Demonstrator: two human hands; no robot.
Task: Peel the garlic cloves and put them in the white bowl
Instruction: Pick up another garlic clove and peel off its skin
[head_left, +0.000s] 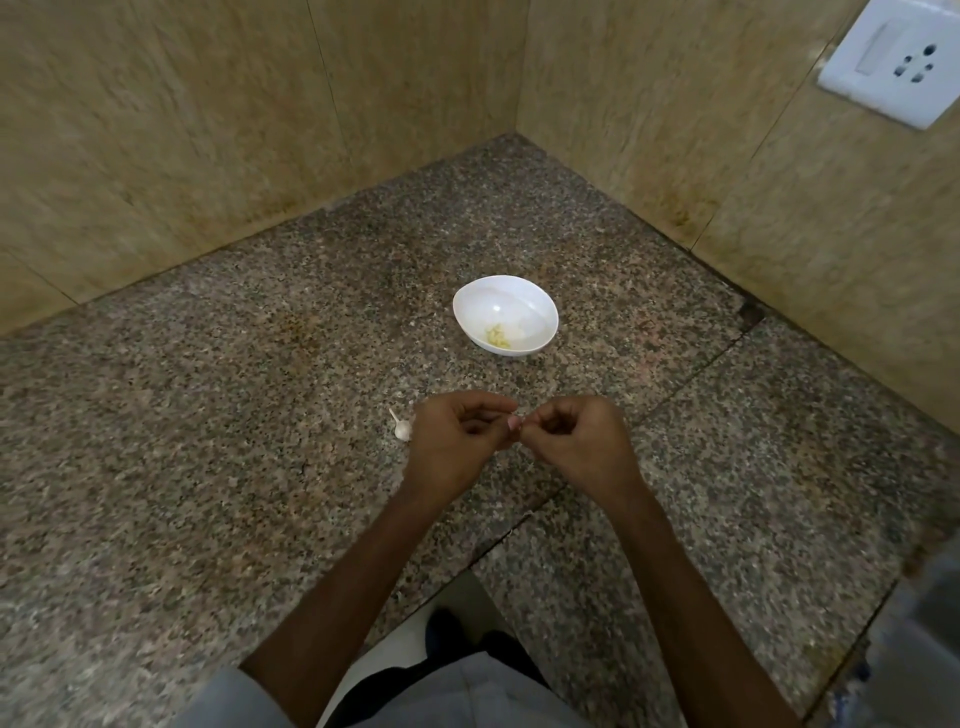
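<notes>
On the speckled granite counter (208, 415), the round white bowl (522, 299) holds peeled garlic cloves (497, 336); nearer, a small papery garlic bulb (401, 429) lies just left of the left hand (457, 441).

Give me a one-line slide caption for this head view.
Left hand and right hand pinch a garlic clove over the granite counter; white bowl holds peeled cloves, another garlic piece lies nearby.

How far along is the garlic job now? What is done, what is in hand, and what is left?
Done: a few peeled cloves lie in the white bowl.
In hand: the left hand and the right hand pinch a small, mostly hidden clove between them, probably peeling it.
Left: an unpeeled garlic piece lies on the counter beside the left hand.
</notes>
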